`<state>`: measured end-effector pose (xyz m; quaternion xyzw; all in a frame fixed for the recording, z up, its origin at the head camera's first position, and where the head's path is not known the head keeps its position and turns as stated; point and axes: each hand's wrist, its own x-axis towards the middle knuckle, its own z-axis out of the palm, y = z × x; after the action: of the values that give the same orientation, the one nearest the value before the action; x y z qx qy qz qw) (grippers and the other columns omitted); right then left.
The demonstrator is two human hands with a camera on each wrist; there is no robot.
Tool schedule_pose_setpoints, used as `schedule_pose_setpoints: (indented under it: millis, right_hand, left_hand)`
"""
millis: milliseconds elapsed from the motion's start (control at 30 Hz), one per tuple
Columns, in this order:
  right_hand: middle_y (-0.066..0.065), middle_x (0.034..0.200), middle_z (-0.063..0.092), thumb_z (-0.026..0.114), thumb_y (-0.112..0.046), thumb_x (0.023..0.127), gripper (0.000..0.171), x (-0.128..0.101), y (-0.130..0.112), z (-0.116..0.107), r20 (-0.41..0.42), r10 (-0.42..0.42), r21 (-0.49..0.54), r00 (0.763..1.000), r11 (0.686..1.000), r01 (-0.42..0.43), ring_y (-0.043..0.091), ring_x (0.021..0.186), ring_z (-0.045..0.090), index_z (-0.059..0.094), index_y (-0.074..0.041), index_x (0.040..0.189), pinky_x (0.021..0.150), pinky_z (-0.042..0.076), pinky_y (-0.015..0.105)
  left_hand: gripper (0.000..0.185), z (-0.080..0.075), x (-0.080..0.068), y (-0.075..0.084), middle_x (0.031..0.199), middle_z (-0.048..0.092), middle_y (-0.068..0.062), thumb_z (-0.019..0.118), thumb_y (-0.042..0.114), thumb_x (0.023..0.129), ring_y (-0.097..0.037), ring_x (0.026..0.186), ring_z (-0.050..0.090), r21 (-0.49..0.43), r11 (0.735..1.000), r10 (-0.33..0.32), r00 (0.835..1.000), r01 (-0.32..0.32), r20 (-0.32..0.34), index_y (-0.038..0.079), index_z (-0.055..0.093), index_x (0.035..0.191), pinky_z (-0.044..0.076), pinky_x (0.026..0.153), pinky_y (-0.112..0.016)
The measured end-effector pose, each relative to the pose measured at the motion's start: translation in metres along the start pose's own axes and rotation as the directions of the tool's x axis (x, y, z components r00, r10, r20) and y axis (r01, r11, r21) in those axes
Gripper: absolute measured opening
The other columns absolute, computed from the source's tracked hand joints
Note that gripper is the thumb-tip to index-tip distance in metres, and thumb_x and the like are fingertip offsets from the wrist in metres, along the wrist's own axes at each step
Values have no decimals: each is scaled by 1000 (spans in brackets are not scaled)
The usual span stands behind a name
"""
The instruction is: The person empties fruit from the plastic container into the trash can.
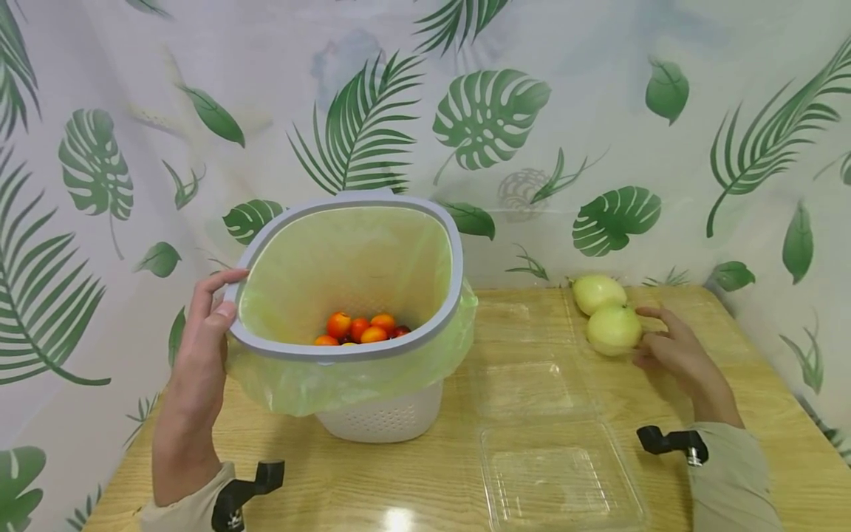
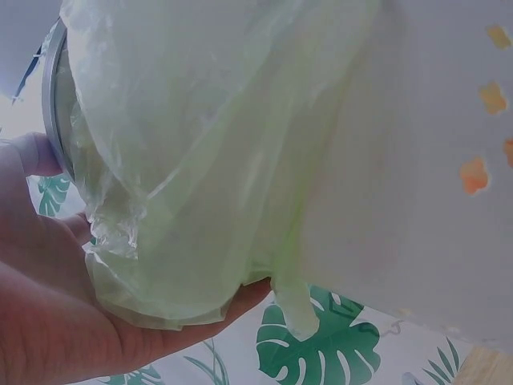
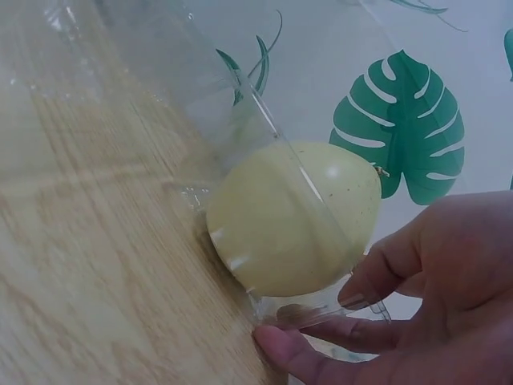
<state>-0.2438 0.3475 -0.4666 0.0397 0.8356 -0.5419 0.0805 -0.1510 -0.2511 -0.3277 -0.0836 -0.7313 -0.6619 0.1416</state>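
A white perforated basket with a grey rim leans toward me on the table, lined with a pale green plastic bag. Several small orange-red tomatoes lie inside it. My left hand grips the left side of the rim, thumb near me, with the bag hanging over that hand in the left wrist view. At the right, two round pale yellow-green fruits sit close together. Beside the nearer one, my right hand pinches the edge of a clear plastic box, whose wall crosses before the fruit.
Clear plastic trays lie on the wooden table between the basket and my right arm. A white sheet with green leaf prints hangs behind and beside the table.
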Motion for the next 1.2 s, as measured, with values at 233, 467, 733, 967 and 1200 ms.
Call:
schedule_pose_setpoints:
  millis: [233, 467, 733, 967, 1200]
  right_hand:
    - [24, 119, 45, 39, 4, 95, 72, 1, 0, 4, 78, 46, 107, 996, 993, -55, 13, 85, 65, 3, 8, 157, 78, 58, 33]
    - [20, 114, 55, 33, 13, 92, 79, -2, -2, 3, 160, 90, 300, 983, 944, -135, 21, 87, 69, -8, 3, 159, 82, 58, 40]
    - [15, 108, 60, 49, 5, 103, 65, 0, 1, 8, 185, -12, 434, 983, 898, -70, 23, 93, 70, 19, -13, 157, 84, 58, 37]
    - [40, 134, 40, 51, -2, 103, 74, 8, -3, 28, 94, -39, 120, 995, 992, 28, 12, 95, 63, 4, 3, 159, 83, 58, 32]
    - [12, 101, 65, 44, -3, 103, 64, 6, -2, 27, 64, 15, 183, 998, 983, -27, 6, 85, 65, 7, 4, 156, 77, 59, 34]
  left_hand:
    - [40, 0, -1, -1, 115, 53, -20, 34, 25, 106, -26, 91, 60, 2, 1000, 2, 1000, -2, 7, 19, 46, 144, 53, 77, -29]
    - [40, 0, -1, -2, 115, 52, -19, 34, 25, 106, -26, 93, 59, 15, 1000, 1, 1000, -2, 10, 19, 46, 144, 51, 79, -29]
    - [40, 0, 0, -2, 117, 52, -18, 33, 26, 106, -26, 96, 56, 19, 1000, -1, 1000, 1, 4, 20, 46, 144, 48, 84, -30]
    - [40, 0, -1, -1, 115, 53, -18, 33, 27, 107, -26, 94, 58, 20, 1000, -2, 1000, 2, -1, 20, 46, 144, 50, 81, -30]
    - [40, -1, -1, -1, 109, 54, -17, 33, 27, 107, -24, 88, 59, 25, 1000, -6, 1000, 6, -2, 21, 46, 144, 51, 76, -29]
